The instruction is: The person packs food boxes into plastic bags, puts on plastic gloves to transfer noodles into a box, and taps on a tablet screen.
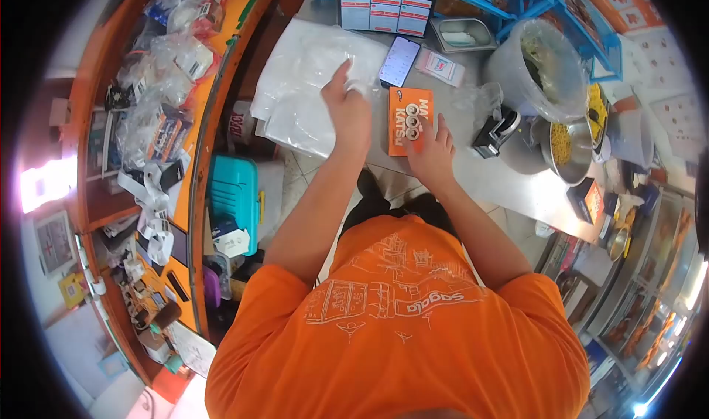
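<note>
My left hand (347, 116) is over a stack of clear plastic bags (295, 79), its index finger stretched out and nothing visible in its grasp. Whether the fingertip touches the top bag, I cannot tell. An orange box (399, 123) with white and black lettering lies on the metal table, right of the bags. On the box's right side rests my right hand (433, 153), fingers spread apart and not wrapped round it. Just beyond the box are a phone (399, 62) with a lit screen and a white-and-pink card or packet (440, 68).
A tablet (385, 10) stands at the back beside a small metal tray (464, 35). To the right are a large plastic-lined tub (535, 72), a black device (496, 132) and a metal bowl (565, 149) of yellow food. A cluttered orange shelf (210, 123) runs along the left.
</note>
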The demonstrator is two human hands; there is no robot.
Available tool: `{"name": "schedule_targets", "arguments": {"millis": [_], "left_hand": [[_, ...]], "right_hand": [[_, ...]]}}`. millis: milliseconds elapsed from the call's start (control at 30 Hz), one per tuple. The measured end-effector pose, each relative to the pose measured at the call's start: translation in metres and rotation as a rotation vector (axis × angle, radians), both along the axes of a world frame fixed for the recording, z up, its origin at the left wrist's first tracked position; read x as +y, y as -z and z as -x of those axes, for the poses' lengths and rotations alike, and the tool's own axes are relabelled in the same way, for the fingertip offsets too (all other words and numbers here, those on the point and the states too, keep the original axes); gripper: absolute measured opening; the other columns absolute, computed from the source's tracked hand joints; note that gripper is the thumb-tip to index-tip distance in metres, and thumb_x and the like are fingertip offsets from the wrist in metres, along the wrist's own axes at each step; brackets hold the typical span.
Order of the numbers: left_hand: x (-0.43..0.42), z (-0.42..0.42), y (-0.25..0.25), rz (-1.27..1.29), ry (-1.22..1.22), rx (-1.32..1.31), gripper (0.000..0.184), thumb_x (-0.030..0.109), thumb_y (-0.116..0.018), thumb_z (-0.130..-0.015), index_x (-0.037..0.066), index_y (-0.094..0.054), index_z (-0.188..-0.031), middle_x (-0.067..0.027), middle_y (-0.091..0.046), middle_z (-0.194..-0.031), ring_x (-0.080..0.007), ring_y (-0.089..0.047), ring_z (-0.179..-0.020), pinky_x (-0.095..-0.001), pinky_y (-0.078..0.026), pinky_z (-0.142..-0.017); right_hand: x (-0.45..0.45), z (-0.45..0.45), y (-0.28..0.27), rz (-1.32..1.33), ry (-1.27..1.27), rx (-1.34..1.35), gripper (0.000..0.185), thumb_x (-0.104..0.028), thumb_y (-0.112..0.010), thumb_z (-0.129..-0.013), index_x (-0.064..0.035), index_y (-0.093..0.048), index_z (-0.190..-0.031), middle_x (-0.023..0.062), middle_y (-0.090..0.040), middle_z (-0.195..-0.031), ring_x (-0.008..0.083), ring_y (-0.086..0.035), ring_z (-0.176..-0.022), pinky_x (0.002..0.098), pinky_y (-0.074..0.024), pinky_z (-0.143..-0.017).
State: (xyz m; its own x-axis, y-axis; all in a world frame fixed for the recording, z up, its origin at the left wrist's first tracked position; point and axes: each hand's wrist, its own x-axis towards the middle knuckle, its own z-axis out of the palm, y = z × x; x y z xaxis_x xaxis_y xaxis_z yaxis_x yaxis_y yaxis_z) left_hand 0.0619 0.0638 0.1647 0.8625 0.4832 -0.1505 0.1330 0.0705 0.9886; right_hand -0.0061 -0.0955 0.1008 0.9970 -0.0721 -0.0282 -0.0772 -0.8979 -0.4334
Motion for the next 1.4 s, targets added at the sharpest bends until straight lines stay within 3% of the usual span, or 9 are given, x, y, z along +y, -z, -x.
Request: {"name": "schedule_targets", "arguments": {"millis": [167, 233, 467, 733, 800, 1100, 1233, 1333, 1400], "left_hand": [[-0.02, -0.073, 0.012, 0.019, 0.275, 0.126, 0.039, 0.006, -0.046, -0.093, 0.006, -0.057, -0.131, -0.0193, -0.046, -0.119, -0.0293, -0.05, -0.111, -0.0391, -0.04, -0.098], [-0.025, -0.088, 0.003, -0.597, 0.217, -0.182, 0.035, 0.013, -0.049, -0.098, 0.012, -0.057, -0.132, -0.0193, -0.044, -0.123, -0.0284, -0.053, -0.101, -0.0349, -0.044, -0.089], [-0.033, 0.024, 0.056, -1.408, 0.56, -0.195, 0.047, 0.023, -0.06, -0.091, 0.013, -0.052, -0.136, -0.0212, -0.047, -0.124, -0.0378, -0.048, -0.107, -0.0488, -0.041, -0.091], [-0.036, 0.061, 0.052, -1.396, 0.918, 0.092, 0.05, 0.03, -0.062, -0.089, 0.01, -0.054, -0.134, -0.0161, -0.05, -0.124, -0.0325, -0.047, -0.107, -0.0458, -0.038, -0.091], [-0.026, 0.043, 0.053, -1.413, 0.964, 0.029, 0.052, 0.03, -0.063, -0.087, 0.01, -0.053, -0.135, -0.0157, -0.049, -0.126, -0.0325, -0.047, -0.11, -0.047, -0.037, -0.094], [0.006, -0.02, 0.048, -1.41, 1.214, -0.221, 0.07, 0.032, -0.073, -0.079, 0.01, -0.047, -0.14, -0.0168, -0.037, -0.147, -0.038, -0.029, -0.14, -0.0519, -0.026, -0.113], [0.012, -0.027, 0.061, -1.312, 1.301, -0.26, 0.076, 0.034, -0.075, -0.077, 0.008, -0.044, -0.141, -0.0172, -0.036, -0.149, -0.0369, -0.029, -0.141, -0.0523, -0.024, -0.115], [0.012, -0.026, 0.066, -1.272, 1.29, -0.307, 0.077, 0.035, -0.075, -0.077, 0.007, -0.043, -0.141, -0.0176, -0.035, -0.149, -0.0381, -0.027, -0.141, -0.0526, -0.025, -0.114], [0.012, -0.026, 0.07, -1.25, 1.289, -0.324, 0.077, 0.035, -0.075, -0.078, 0.007, -0.043, -0.142, -0.0177, -0.034, -0.149, -0.0385, -0.027, -0.141, -0.0526, -0.025, -0.114]], "right_hand": [[-0.03, 0.024, -0.01, -0.37, -0.08, 0.112, 0.039, -0.023, -0.068, -0.085, -0.0112, -0.061, -0.12, 0.0199, -0.041, -0.142, 0.0386, -0.046, -0.126, 0.0469, -0.0406, -0.102], [-0.044, 0.035, -0.018, -0.382, -0.029, 0.039, 0.033, -0.018, -0.068, -0.084, -0.0091, -0.063, -0.116, 0.0202, -0.045, -0.138, 0.0382, -0.046, -0.125, 0.044, -0.0408, -0.102], [-0.113, 0.047, -0.001, -0.456, 0.317, -0.205, 0.035, -0.008, -0.063, -0.084, -0.0051, -0.057, -0.119, 0.0192, -0.048, -0.124, 0.0325, -0.052, -0.11, 0.0426, -0.0441, -0.096], [-0.16, 0.019, 0.044, -0.473, 0.475, -0.012, 0.044, -0.021, -0.061, -0.09, -0.0046, -0.05, -0.129, 0.0209, -0.042, -0.13, 0.0335, -0.054, -0.108, 0.0434, -0.0494, -0.092], [-0.155, -0.001, -0.005, -1.091, 0.68, 0.48, 0.042, -0.029, -0.06, -0.093, -0.007, -0.051, -0.128, 0.014, -0.049, -0.128, 0.0273, -0.056, -0.11, 0.0441, -0.053, -0.086], [-0.178, -0.032, -0.004, -1.485, 0.949, 0.637, 0.038, -0.028, -0.06, -0.092, -0.0073, -0.055, -0.124, 0.0128, -0.05, -0.125, 0.0346, -0.057, -0.106, 0.0501, -0.053, -0.087], [-0.161, -0.007, 0.022, -1.6, 1.051, 0.358, 0.041, -0.023, -0.064, -0.089, 0.0005, -0.056, -0.122, 0.0112, -0.056, -0.111, 0.024, -0.059, -0.089, 0.0361, -0.0539, -0.075], [-0.105, 0.028, 0.033, -1.608, 1.109, -0.293, 0.023, -0.013, -0.058, -0.087, 0.0004, -0.061, -0.106, 0.0035, -0.059, -0.09, 0.0114, -0.056, -0.081, 0.0251, -0.0468, -0.072], [-0.085, 0.045, 0.079, -1.44, 1.083, -0.448, 0.022, -0.015, -0.057, -0.09, 0.0027, -0.061, -0.103, 0.0091, -0.063, -0.102, 0.0161, -0.06, -0.093, 0.027, -0.0461, -0.082]]}}
